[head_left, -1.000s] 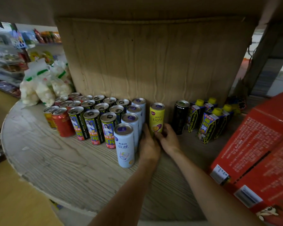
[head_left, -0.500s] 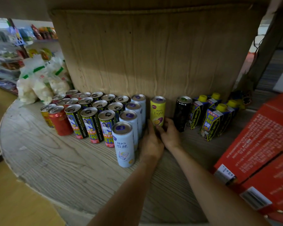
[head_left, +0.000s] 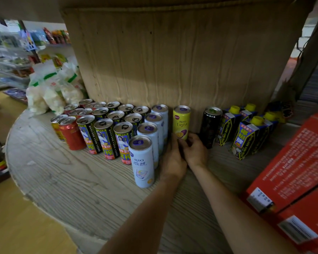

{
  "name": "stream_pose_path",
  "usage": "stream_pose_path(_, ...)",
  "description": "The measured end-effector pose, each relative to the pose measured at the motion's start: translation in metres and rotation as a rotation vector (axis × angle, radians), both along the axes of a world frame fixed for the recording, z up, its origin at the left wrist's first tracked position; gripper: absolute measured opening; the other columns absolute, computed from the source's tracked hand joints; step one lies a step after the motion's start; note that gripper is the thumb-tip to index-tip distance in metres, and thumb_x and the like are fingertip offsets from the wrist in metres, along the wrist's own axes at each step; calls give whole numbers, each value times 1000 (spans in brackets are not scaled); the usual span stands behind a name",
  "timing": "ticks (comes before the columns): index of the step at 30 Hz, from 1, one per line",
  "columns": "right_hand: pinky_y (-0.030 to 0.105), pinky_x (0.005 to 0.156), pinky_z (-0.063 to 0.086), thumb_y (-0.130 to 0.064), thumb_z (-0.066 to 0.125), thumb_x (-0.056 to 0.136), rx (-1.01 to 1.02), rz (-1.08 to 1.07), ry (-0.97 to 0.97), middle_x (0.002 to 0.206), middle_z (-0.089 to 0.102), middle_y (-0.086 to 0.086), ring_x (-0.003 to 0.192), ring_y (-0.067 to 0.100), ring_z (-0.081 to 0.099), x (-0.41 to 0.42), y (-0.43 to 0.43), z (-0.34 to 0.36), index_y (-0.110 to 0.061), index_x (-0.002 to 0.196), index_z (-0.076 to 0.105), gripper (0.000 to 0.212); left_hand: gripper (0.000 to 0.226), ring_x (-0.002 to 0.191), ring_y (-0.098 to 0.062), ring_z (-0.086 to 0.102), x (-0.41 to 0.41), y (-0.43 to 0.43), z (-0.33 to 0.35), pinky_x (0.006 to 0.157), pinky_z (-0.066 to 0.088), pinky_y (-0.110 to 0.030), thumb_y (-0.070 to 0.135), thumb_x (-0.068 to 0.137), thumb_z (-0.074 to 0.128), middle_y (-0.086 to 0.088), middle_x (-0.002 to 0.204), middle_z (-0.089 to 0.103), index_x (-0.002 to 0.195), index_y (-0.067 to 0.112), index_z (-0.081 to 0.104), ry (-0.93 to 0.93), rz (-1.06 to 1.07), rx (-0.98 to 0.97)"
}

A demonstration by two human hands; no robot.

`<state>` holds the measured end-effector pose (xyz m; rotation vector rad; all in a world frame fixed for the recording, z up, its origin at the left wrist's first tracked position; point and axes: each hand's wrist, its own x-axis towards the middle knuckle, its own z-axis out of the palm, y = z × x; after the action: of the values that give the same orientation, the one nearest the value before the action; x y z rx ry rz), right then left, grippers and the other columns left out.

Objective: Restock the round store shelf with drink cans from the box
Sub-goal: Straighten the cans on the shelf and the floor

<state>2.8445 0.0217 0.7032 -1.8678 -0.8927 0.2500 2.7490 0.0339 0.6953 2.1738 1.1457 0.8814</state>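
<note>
Nearest me, lower right: red box [head_left: 292, 171] with printed text and barcode labels, lying on the edge of the round shelf [head_left: 62, 180], a pale wood-grain board. Both forearms reach in from the bottom edge and meet mid-shelf. Hands are together, side by side and touching, at the foot of the yellow can [head_left: 181, 121]. Left hand [head_left: 173, 158]: back toward me, fingers straight, slotted between the yellow can and the row of pale blue cans [head_left: 142, 162] on its left. Right hand [head_left: 195, 149]: fingers and thumb curled round the base of the yellow can. The yellow can stands upright on the shelf, close against the central column [head_left: 173, 61], which is wrapped in brown corrugated card. Just right of the right hand: one black can [head_left: 209, 125], upright, then a cluster of dark cartons [head_left: 246, 138] with yellow caps. Left of the pale blue row: black-label cans [head_left: 105, 140] in ranks, then a red can [head_left: 72, 134] at the end. Behind those, white bags [head_left: 50, 92] with green stripes. Far left, blurred: store racks [head_left: 7, 61] with packaged goods.
</note>
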Motion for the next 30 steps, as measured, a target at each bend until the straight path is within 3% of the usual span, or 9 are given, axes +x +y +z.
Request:
stream_pose_path(4,34,90,50,-33,66,93,-7,31,-28,118,72,3,112,26,66,0,-4,-3,-24,127,63,35,69,145,-30,36,1,3,-2,114,38,-47,40,101,39,-9,161,34,161,26,8,20,5,-16)
stream_pose_path(9,44,99,51,-31,63,86,19,137,16,121,71,0,115,21,66,2,-16,-8,-29,129,59,43,72,149,-32,29,-3,-5,2,119,29,-46,33,103,45,-14,163,27,161,18,5,71,9,-29)
stream_pose_path(12,43,106,47,-13,63,91,-8,159,26,128,68,6,120,22,62,-1,-29,-9,-20,132,59,42,73,148,-34,28,-13,-21,7,120,28,-46,27,98,50,-18,161,28,160,14,15,32,-9,-39)
stream_pose_path(17,38,108,45,-16,63,93,-170,233,-35,129,66,6,123,23,60,-15,-62,0,-14,128,64,35,63,141,-36,37,-53,-67,20,111,29,-32,8,92,51,-24,151,38,152,1,34,0,-102,-124)
stream_pose_path(20,36,107,46,-19,60,94,-269,251,-159,132,66,5,124,23,59,-33,-92,15,-17,131,62,37,62,120,-41,52,-79,-91,26,100,41,-38,16,82,43,-25,129,53,142,2,50,-55,-162,-40)
stream_pose_path(24,37,96,50,-21,60,93,-289,204,-324,121,70,6,115,26,63,-72,-136,28,-21,120,68,28,59,105,-42,56,-112,-107,28,90,50,-49,22,76,40,-20,112,59,129,6,60,33,-218,116)
stream_pose_path(26,37,92,50,-19,60,92,-274,184,-385,115,70,7,111,28,63,-96,-157,30,-20,113,69,23,59,100,-41,56,-134,-115,26,84,51,-50,30,76,34,-17,109,60,122,7,62,80,-254,196)
stream_pose_path(30,34,87,45,-20,62,91,-298,145,-485,108,67,3,107,25,59,-150,-200,26,-21,107,68,18,40,85,-40,56,-189,-138,13,69,52,-47,23,78,43,-16,97,58,109,7,62,69,-296,347)
